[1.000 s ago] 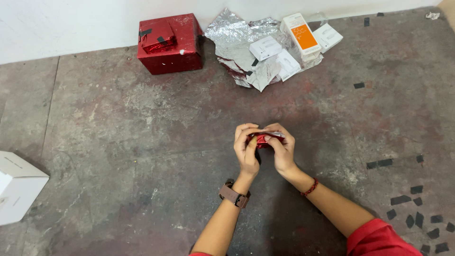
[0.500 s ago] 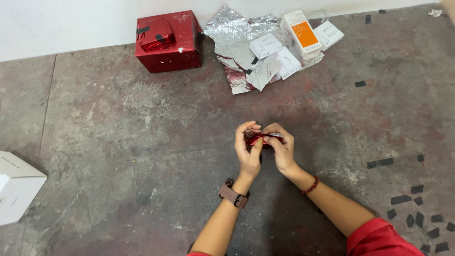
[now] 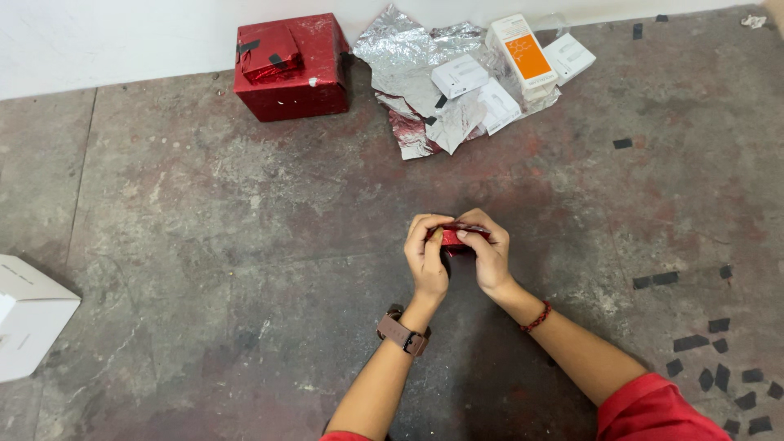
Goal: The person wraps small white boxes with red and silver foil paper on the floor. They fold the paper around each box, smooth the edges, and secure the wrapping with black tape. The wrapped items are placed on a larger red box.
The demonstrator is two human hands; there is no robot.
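Both my hands are together over the grey concrete floor, closed around a small object wrapped in shiny red foil (image 3: 454, 237). My left hand (image 3: 426, 260), with a brown watch on the wrist, grips its left side. My right hand (image 3: 487, 253), with a red bead bracelet, covers its right side, fingers pressing on the top. Most of the small red object is hidden by my fingers.
At the back by the white wall stands a red foil-wrapped box (image 3: 291, 67) with a smaller red packet taped on top. Crumpled silver foil (image 3: 416, 77) holds small white boxes and an orange-and-white box (image 3: 523, 55). A white carton (image 3: 28, 314) sits at left. Black tape bits (image 3: 719, 359) litter the right.
My fingers have shifted on the red foil piece, pressing it flatter and closing over it. The hands stay in the same spot.
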